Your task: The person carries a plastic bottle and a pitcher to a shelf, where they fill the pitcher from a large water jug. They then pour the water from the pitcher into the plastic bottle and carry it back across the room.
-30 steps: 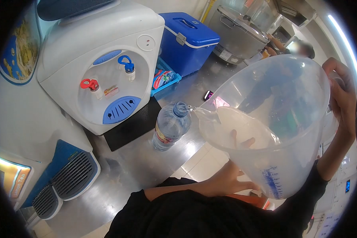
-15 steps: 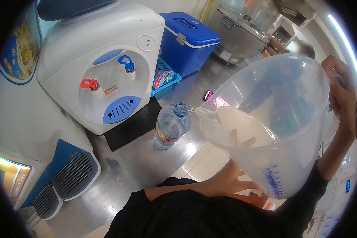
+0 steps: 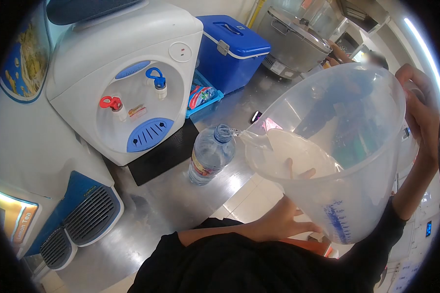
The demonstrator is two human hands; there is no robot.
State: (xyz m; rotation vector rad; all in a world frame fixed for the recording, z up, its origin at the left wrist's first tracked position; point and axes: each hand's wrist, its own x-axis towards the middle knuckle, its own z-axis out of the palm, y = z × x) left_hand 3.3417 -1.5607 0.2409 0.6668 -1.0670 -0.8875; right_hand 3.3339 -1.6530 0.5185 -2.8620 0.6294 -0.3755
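A large translucent pitcher point(image 3: 362, 195) with blue measuring marks is tilted to the left. Clear liquid runs from its spout into the open mouth of a clear plastic bottle point(image 3: 211, 155), which stands upright on the metal counter point(image 3: 164, 215). My right hand point(image 3: 420, 107) is wrapped round the pitcher's handle at the upper right. Beneath and behind the pitcher, my left hand point(image 3: 293, 219) supports its side with spread fingers, partly seen through the plastic.
A white water dispenser point(image 3: 127, 44) with red and blue taps stands behind the bottle. Behind are a blue cooler box point(image 3: 234, 49), a blue basket point(image 3: 212, 100), a large metal pot point(image 3: 296, 41) and a phone point(image 3: 256, 116). Another person's arm point(image 3: 341, 52) shows at the back.
The pitcher's rim has shifted very slightly, and liquid still flows into the bottle. Both hands keep their hold.
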